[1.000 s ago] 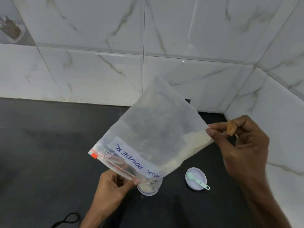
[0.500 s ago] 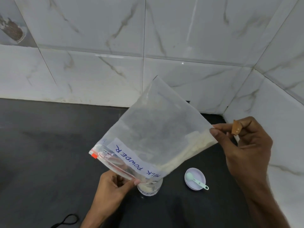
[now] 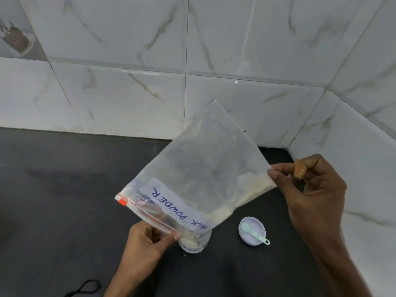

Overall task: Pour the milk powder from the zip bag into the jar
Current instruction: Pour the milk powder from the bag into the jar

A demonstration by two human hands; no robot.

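Note:
A clear zip bag (image 3: 192, 172) with a white label reading MILK POWDER hangs tilted, its red zip mouth lowest and over the jar. Pale milk powder (image 3: 252, 189) lies along the bag's lower right edge. My left hand (image 3: 147, 243) pinches the bag's mouth next to the jar. My right hand (image 3: 308, 194) pinches the bag's raised bottom corner; a brown plaster sits on one finger. The small clear jar (image 3: 194, 243) stands on the black counter under the bag's mouth, with some powder inside and its top hidden by the bag.
A pale lilac lid (image 3: 252, 231) lies upside down right of the jar with a small mint green spoon (image 3: 255, 232) in it. A black cord (image 3: 83, 288) lies at the counter's front left. White marble tiled walls close the counter behind and on the right.
The bag's raised corner and my right hand have shifted slightly right and down. The powder sits a little nearer the bag's lower edge. My left hand holds still.

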